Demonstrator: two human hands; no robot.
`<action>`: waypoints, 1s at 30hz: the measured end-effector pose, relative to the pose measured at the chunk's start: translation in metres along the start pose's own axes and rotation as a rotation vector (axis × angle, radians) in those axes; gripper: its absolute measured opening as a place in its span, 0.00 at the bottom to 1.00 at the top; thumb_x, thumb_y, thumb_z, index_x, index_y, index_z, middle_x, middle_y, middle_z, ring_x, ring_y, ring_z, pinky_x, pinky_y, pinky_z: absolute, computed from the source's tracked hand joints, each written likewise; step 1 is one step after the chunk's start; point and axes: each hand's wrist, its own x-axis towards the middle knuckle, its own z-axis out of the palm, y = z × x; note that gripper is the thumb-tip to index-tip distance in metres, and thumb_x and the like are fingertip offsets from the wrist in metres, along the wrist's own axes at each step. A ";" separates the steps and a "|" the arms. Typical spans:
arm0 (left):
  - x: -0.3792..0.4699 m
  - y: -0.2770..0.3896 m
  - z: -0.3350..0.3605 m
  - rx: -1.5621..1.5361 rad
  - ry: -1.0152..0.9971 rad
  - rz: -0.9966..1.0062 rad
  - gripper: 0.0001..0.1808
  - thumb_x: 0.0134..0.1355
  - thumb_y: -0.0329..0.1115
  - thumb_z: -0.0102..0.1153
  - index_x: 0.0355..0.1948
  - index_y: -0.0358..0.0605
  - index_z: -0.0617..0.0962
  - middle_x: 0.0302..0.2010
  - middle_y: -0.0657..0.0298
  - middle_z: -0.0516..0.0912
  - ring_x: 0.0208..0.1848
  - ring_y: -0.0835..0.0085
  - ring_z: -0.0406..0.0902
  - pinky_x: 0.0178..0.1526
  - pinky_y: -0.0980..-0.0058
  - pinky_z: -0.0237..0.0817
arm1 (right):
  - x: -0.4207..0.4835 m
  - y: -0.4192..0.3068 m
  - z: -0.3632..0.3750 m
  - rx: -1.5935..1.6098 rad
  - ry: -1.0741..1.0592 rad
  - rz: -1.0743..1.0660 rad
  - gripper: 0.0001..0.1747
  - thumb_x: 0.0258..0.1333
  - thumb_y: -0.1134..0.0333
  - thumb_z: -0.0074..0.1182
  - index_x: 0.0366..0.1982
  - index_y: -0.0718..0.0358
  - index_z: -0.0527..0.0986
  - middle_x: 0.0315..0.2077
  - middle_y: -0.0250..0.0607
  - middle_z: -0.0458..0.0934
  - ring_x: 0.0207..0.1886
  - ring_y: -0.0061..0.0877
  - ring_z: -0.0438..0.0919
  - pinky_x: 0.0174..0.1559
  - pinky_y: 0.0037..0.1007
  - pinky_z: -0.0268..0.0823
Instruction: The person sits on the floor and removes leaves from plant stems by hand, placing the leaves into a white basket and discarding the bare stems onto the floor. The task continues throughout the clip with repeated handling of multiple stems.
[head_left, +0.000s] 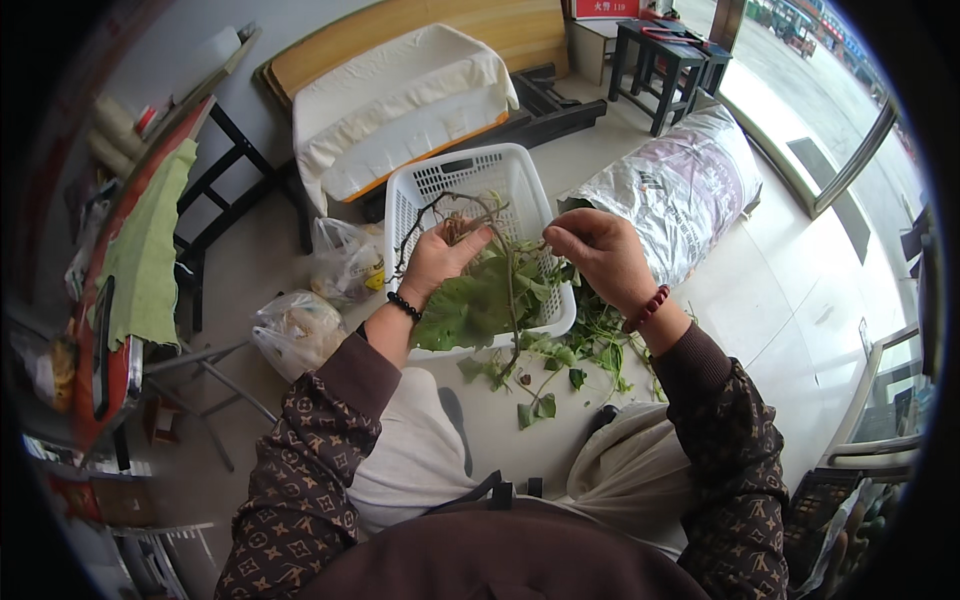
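My left hand (448, 259) is closed around a bundle of thin plant stems above a white perforated plastic basket (568, 319). A long brown vine (512, 300) arches out of that grip and hangs down past the basket's near rim. Below the fingers a broad green leaf (465, 306) droops, hiding part of the basket. To the right, my right hand (604, 251) has thumb and forefinger pinched together on what looks like a thin stalk of the same plant. More leafy vines (611, 352) lie on the floor, beneath and beside my right forearm.
A silver woven sack (686, 187) lies right of the basket. Two knotted plastic bags (300, 330) sit on its left. Behind stands a cloth-draped foam box (405, 82). Black stools (664, 64) are near the doorway; a table with green cloth (150, 240) stands left.
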 end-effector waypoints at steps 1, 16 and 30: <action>-0.001 0.001 0.002 0.009 -0.008 -0.012 0.12 0.60 0.36 0.64 0.42 0.40 0.81 0.36 0.70 0.82 0.35 0.86 0.75 0.38 0.84 0.66 | 0.003 0.000 0.002 -0.015 0.000 0.041 0.16 0.59 0.60 0.58 0.33 0.69 0.80 0.24 0.36 0.81 0.28 0.17 0.77 0.34 0.22 0.69; -0.008 -0.010 0.019 0.244 -0.142 -0.039 0.12 0.61 0.35 0.61 0.41 0.38 0.79 0.35 0.68 0.83 0.36 0.85 0.75 0.40 0.84 0.67 | -0.004 0.022 0.028 -0.031 -0.132 0.261 0.13 0.43 0.66 0.66 0.31 0.67 0.82 0.23 0.41 0.82 0.27 0.25 0.80 0.35 0.27 0.71; -0.012 -0.008 0.001 -0.026 -0.197 -0.312 0.10 0.64 0.38 0.54 0.36 0.41 0.76 0.35 0.64 0.81 0.33 0.81 0.76 0.33 0.80 0.70 | -0.005 0.040 0.021 0.025 0.030 0.277 0.11 0.46 0.70 0.64 0.32 0.68 0.81 0.26 0.38 0.82 0.27 0.21 0.78 0.34 0.24 0.71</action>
